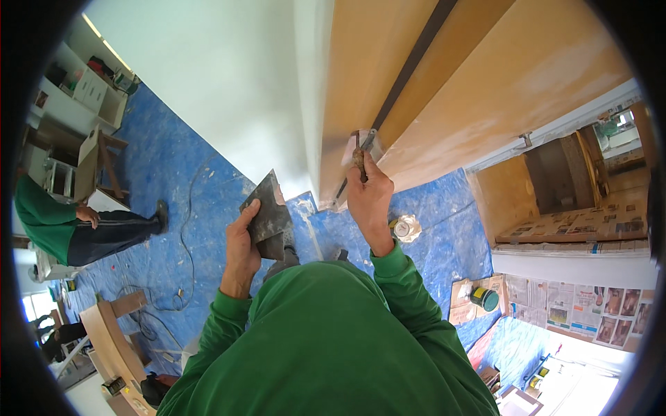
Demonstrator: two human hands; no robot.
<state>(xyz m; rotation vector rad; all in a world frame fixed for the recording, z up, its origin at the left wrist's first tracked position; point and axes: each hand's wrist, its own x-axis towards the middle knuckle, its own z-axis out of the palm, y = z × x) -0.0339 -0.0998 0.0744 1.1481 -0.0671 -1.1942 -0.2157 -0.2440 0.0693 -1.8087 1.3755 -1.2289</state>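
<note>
My left hand (pixel 241 251) is closed on a flat, dark metal putty plate (pixel 269 213), its thumb lying across the face. Light smears of paste show along the plate's right edge. A second dark piece sticks out below it, and I cannot tell whether the two are joined. My right hand (pixel 370 201) is closed round the worn handle of a putty knife (pixel 358 161). The knife's blade end touches or nearly touches the tan panel (pixel 368 62), beside a dark vertical strip (pixel 409 73). Pale filler surrounds that spot.
A smooth white panel (pixel 215 83) adjoins the tan one. Blue sheeting (pixel 170 132) covers the floor, with a cable (pixel 187 229) across it. A whitish tub (pixel 406 228) and a green-lidded can (pixel 484 299) stand at right. A person (pixel 52 225) in green is at left.
</note>
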